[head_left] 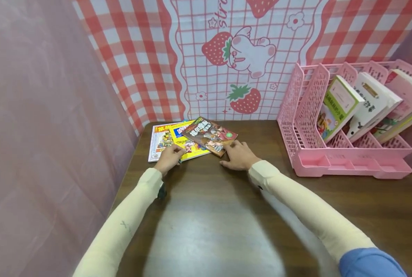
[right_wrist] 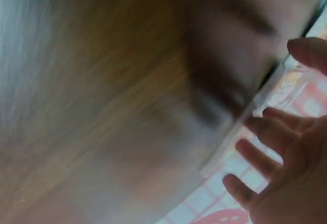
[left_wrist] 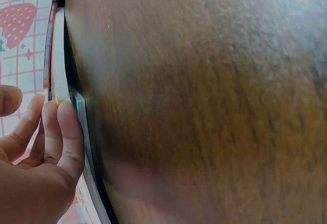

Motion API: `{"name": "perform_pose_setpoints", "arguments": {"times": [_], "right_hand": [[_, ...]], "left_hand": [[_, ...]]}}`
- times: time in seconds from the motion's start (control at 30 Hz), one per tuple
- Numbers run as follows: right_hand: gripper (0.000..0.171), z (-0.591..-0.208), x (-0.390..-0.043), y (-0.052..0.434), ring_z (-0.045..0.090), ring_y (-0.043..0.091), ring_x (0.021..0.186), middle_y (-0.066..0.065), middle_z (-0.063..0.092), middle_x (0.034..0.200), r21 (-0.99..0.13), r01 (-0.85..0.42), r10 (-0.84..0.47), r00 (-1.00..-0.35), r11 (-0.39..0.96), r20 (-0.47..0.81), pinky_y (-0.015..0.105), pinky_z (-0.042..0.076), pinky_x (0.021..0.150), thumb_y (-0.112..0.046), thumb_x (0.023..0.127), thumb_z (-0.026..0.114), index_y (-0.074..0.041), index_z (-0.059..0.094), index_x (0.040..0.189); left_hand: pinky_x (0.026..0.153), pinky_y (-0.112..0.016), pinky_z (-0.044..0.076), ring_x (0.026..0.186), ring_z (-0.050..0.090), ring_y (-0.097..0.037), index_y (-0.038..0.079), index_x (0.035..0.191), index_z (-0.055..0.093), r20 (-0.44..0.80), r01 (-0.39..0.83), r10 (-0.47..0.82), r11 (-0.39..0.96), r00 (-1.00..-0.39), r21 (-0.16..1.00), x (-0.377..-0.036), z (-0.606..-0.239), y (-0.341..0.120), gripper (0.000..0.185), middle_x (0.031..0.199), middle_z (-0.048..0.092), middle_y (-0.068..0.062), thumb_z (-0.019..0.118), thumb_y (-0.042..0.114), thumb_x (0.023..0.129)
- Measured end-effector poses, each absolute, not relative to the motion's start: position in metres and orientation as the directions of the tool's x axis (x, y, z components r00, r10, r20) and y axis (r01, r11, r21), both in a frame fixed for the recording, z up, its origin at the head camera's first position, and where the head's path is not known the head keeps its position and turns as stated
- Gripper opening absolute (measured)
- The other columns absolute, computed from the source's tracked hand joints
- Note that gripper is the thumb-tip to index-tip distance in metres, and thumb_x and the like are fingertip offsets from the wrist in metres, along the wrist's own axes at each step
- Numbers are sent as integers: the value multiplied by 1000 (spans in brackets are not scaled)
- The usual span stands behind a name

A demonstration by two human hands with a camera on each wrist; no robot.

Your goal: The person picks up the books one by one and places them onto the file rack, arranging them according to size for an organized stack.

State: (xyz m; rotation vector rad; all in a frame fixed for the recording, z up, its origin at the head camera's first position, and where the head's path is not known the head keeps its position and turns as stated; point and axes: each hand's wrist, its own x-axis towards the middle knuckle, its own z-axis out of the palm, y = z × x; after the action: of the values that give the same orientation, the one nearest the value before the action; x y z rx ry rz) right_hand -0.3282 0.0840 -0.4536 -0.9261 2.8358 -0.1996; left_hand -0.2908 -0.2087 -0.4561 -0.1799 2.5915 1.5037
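Three thin books lie overlapping on the table. The brown comic book (head_left: 211,134) is on top, tilted across the yellow book (head_left: 199,153), and a white-bordered book (head_left: 159,144) shows at the left. My left hand (head_left: 171,157) is at the near edge of the yellow book. In the left wrist view, the fingertips (left_wrist: 65,106) of that hand meet the book edges, with the thumb held apart. My right hand (head_left: 239,156) reaches to the near right corner of the brown comic book. Its fingers (right_wrist: 255,160) are spread and the thumb stands away from them in the right wrist view.
A pink desk rack (head_left: 351,154) stands at the right, with a green book (head_left: 339,109), a white book (head_left: 368,105) and a pink book (head_left: 401,100) leaning in its slots. Behind the table (head_left: 206,215) hangs a strawberry-print cloth (head_left: 192,77); a plain pink curtain (head_left: 53,134) borders the left.
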Motion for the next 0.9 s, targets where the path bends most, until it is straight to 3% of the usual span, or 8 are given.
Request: {"name": "perform_pose_setpoints", "arguments": {"times": [0.13, 0.27, 0.37, 0.5, 0.63, 0.73, 0.9], "right_hand": [[56, -440, -325, 77, 53, 38, 130, 9, 68, 132, -297, -574, -620, -780, 763, -85, 58, 37, 107, -49, 100, 61, -10, 60, 140], [37, -437, -337, 81, 61, 38, 109, 9, 74, 111, -372, -412, -435, -900, 832, 25, 55, 49, 92, -41, 101, 61, -7, 69, 114], [52, -442, -344, 83, 59, 46, 109, 25, 65, 116, -368, -222, -251, -967, 903, -33, 58, 50, 91, -49, 99, 62, 2, 64, 112], [84, -450, -347, 82, 55, 53, 117, 38, 56, 128, -356, -77, -151, -971, 931, -186, 62, 47, 98, -61, 92, 67, 14, 54, 129], [94, -456, -348, 77, 57, 52, 120, 37, 57, 131, -396, -2, -109, -962, 918, -249, 58, 48, 101, -61, 87, 75, 15, 48, 135], [77, -458, -349, 76, 61, 46, 114, 30, 63, 126, -423, 39, -88, -957, 905, -276, 54, 51, 96, -58, 84, 79, 8, 58, 120], [39, -458, -351, 77, 61, 33, 93, 16, 68, 100, -502, 34, -129, -949, 864, -287, 45, 52, 85, -40, 86, 81, -7, 62, 80]], "left_hand": [[69, -32, 55, 78, 62, -22, 0, 118, 68, -184, -177, -37, 506, -982, 844, -293, -456, -211, 29, 104, 63, -14, 62, 25, 104], [70, -32, 53, 76, 63, -21, 1, 118, 68, -204, -196, -43, 523, -978, 829, -296, -456, -209, 31, 103, 63, -13, 63, 27, 103], [69, -31, 53, 76, 62, -19, 1, 119, 68, -210, -193, -32, 548, -977, 814, -298, -456, -205, 31, 108, 64, -13, 61, 27, 104], [72, -34, 53, 78, 63, -21, 0, 116, 70, -187, -144, 9, 605, -982, 783, -298, -455, -197, 29, 111, 66, -14, 60, 26, 105], [89, -41, 51, 98, 65, -27, 1, 114, 74, -126, -60, 49, 679, -991, 731, -297, -453, -191, 28, 115, 71, -13, 61, 24, 104], [94, -41, 50, 104, 64, -27, 1, 113, 75, -105, -18, 76, 723, -992, 691, -297, -450, -187, 28, 114, 72, -13, 60, 23, 104], [70, -33, 52, 79, 62, -21, 0, 104, 76, -183, -75, 72, 723, -981, 687, -298, -446, -180, 29, 98, 72, -11, 60, 25, 104]]}}
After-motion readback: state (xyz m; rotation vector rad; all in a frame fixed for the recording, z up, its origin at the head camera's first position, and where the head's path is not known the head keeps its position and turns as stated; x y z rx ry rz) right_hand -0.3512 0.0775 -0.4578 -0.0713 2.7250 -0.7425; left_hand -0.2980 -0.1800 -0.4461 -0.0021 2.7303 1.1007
